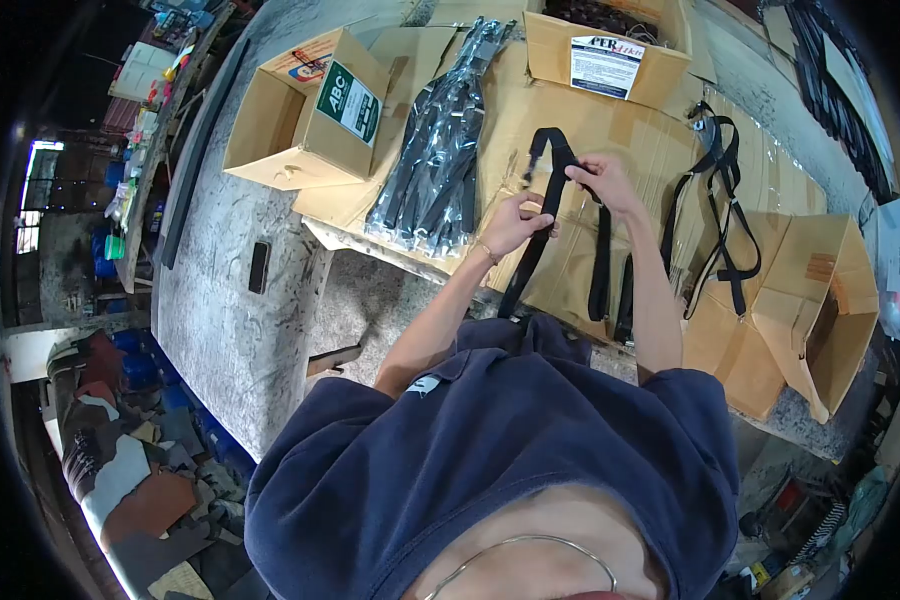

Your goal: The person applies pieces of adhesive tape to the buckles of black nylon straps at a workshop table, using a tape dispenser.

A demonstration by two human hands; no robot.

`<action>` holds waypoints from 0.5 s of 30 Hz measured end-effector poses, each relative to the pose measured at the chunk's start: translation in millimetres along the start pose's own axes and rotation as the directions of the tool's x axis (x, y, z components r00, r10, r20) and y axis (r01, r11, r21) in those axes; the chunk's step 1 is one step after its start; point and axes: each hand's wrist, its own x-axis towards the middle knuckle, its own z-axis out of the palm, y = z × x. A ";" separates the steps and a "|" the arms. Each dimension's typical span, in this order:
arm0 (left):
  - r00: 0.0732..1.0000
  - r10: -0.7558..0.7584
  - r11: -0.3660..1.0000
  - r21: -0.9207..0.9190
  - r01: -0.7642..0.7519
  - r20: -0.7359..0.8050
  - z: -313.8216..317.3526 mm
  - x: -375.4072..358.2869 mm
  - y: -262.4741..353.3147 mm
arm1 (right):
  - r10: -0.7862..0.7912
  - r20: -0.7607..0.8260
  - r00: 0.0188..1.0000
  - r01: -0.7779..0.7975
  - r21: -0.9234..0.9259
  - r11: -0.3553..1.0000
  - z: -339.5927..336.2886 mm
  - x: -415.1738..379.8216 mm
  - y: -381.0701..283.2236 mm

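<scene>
Gripping a black strap (547,200) in both hands, left hand (515,222) clenched low and right hand (602,180) pinching its upper fold, a person works above flattened cardboard (570,130) on the table (230,320), beside bagged straps (440,150).

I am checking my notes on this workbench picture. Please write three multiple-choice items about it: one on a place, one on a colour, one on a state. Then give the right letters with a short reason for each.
1. Where does the pile of bagged straps lie?
A. Between the ABC box and the hands
B. Inside the open box on the far right
C. On the floor

2. What colour is the strap in the hands?
A. Red
B. Black
C. White

3. How is that strap held?
A. By the left hand only
B. By the right hand only
C. By both hands

Answers: 1 A, the pile lies on flattened cardboard beside the ABC box. 2 B, the webbing is black. 3 C, each hand grips part of the loop.
</scene>
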 end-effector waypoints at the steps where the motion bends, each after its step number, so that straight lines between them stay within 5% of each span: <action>1: 0.999 -0.007 1.000 0.015 0.007 -0.035 2.9 -0.9 11.2 | -0.020 -0.027 0.999 0.021 0.018 1.000 -1.1 -2.4 -4.7; 4: 0.983 0.173 0.964 0.212 -0.158 -0.053 -0.2 20.2 10.8 | 0.018 0.099 0.995 -0.013 -0.044 0.999 -3.4 -15.7 -26.5; 10: 0.977 0.199 0.973 0.136 -0.188 -0.074 10.0 31.2 51.8 | -0.035 0.058 0.998 0.044 -0.173 0.984 -1.9 -24.2 -46.6; 14: 0.973 0.195 0.980 0.051 -0.190 -0.124 10.3 32.1 64.6 | -0.100 0.073 0.992 0.106 -0.077 0.991 -3.8 -36.1 -47.4; 15: 0.973 0.183 0.983 0.053 -0.178 -0.141 8.5 32.6 67.5 | -0.046 0.065 0.997 0.060 -0.239 0.969 -9.3 -39.4 -41.3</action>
